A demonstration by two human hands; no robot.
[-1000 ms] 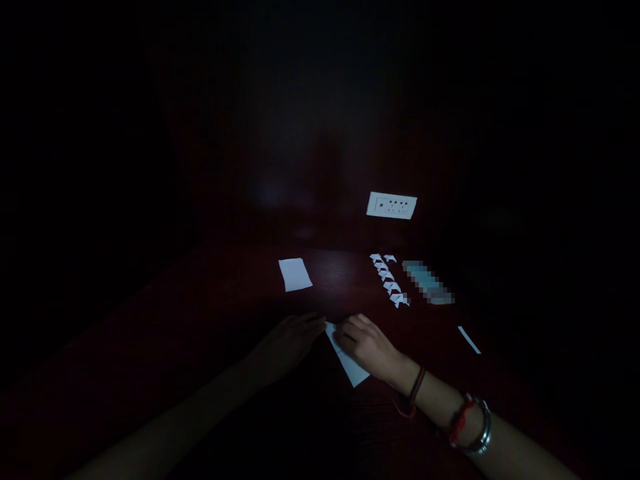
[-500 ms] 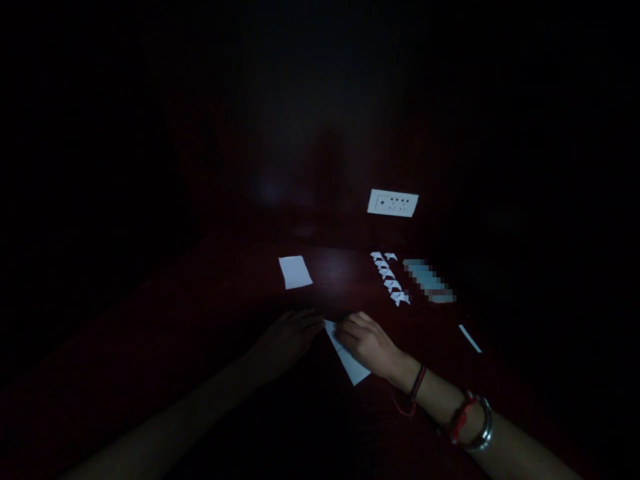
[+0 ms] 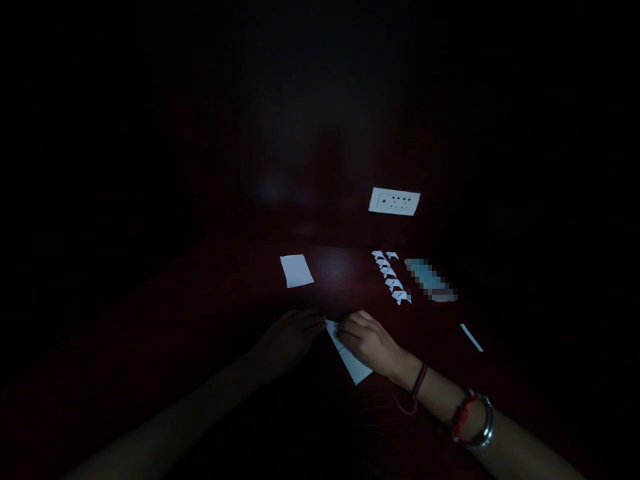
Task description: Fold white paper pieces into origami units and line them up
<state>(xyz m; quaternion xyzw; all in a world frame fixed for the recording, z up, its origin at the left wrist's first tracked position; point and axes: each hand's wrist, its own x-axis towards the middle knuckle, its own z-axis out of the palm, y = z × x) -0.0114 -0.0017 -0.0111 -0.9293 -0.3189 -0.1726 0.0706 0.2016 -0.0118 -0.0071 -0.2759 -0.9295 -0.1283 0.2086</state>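
A pale sheet of paper (image 3: 354,365), narrowing to a point at its far end, lies on the dark red table. My right hand (image 3: 369,341) rests on its upper part with the fingers curled together, pressing on the paper. The fingertips are partly hidden beneath the hand. My left hand (image 3: 293,337) is in shadow at the left of the paper, its fingers reaching to the sheet's far tip. Whether those fingers pinch the tip is too dark to tell.
A stack of white paper (image 3: 297,271) lies farther back. Several small folded papers (image 3: 387,271) form a row, beside a blurred-out pale blue object (image 3: 427,277). A thin strip (image 3: 471,337) lies at the right. A socket plate (image 3: 395,201) is on the wall.
The whole view has shifted very slightly. Both hands keep nearly the same place at the paper.
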